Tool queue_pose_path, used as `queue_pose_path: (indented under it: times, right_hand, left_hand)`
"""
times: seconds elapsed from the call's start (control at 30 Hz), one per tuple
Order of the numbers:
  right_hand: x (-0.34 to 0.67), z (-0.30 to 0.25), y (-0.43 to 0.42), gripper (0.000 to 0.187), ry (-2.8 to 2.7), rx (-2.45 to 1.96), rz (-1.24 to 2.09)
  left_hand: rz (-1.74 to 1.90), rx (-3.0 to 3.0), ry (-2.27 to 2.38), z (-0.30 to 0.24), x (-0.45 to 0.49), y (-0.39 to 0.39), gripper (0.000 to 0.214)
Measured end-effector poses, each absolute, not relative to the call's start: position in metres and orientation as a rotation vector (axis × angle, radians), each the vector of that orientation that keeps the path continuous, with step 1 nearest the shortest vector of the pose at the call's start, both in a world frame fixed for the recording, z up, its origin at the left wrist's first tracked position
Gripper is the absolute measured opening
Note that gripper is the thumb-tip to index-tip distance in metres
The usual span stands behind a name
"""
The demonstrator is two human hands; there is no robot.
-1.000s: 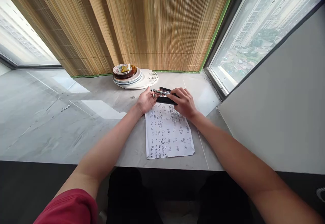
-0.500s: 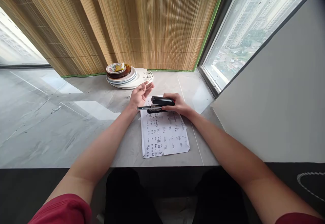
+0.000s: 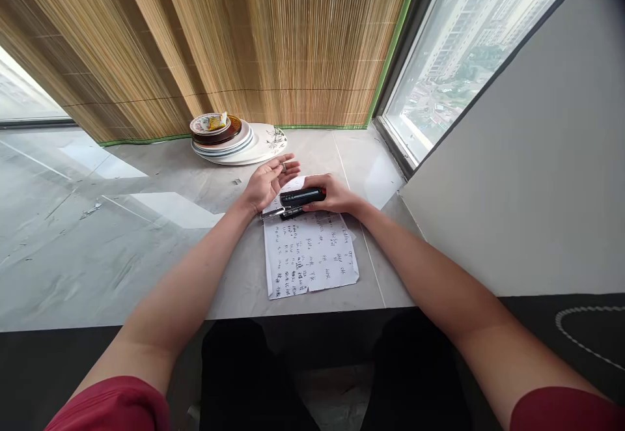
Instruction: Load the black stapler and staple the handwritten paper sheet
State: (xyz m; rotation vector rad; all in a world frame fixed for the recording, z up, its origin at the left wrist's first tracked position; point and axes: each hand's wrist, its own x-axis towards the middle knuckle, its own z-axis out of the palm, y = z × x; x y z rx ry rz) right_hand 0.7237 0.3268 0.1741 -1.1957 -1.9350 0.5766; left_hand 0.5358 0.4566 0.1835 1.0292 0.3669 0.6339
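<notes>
My right hand (image 3: 334,194) is wrapped around a black stapler (image 3: 303,196), which it holds tilted over the paper. The stapler's silver staple tray (image 3: 273,213) sticks out to the left, below my left wrist. My left hand (image 3: 267,183) is turned palm up just left of the stapler, fingers extended together. Its thumb presses a small silver strip (image 3: 284,166), possibly staples, against the fingers. Beneath the stapler lies a white sheet of paper (image 3: 317,271) with handwriting in columns, its lower edge torn.
Stacked plates (image 3: 222,148) stand on a white oval platter (image 3: 266,151) behind my left hand, with a yellow packet (image 3: 217,122) on top. A small grey piece (image 3: 237,181) lies on the counter (image 3: 234,288). A bamboo blind (image 3: 273,40) hangs behind; a white wall (image 3: 502,177) rises at right.
The stapler has tilted, its left end dipping lower, and my right hand has shifted slightly left with it. My left hand has turned a little, bringing the small silver strip into sight.
</notes>
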Motion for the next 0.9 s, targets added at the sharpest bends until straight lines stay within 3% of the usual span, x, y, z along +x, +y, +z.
queue_pose_path:
  times: [0.17, 0.33, 0.53, 0.9]
  right_hand:
    - [0.721, 0.177, 0.326, 0.036, -1.857, -1.182, 0.481]
    - [0.71, 0.182, 0.324, 0.023, -1.69, -1.302, 0.109]
    - [0.688, 0.183, 0.322, 0.03, -1.642, -1.453, -0.135]
    - [0.679, 0.188, 0.319, 0.021, -1.634, -1.44, -0.11]
  left_hand:
    - [0.618, 1.074, 0.365, 0.184, 0.535, 0.451, 0.05]
    - [0.606, 1.109, 0.358, 0.187, 0.533, 0.446, 0.071]
    - [0.419, 1.183, 0.405, 0.187, 0.531, 0.448, 0.072]
    - [0.442, 1.076, 0.352, 0.193, 0.53, 0.443, 0.05]
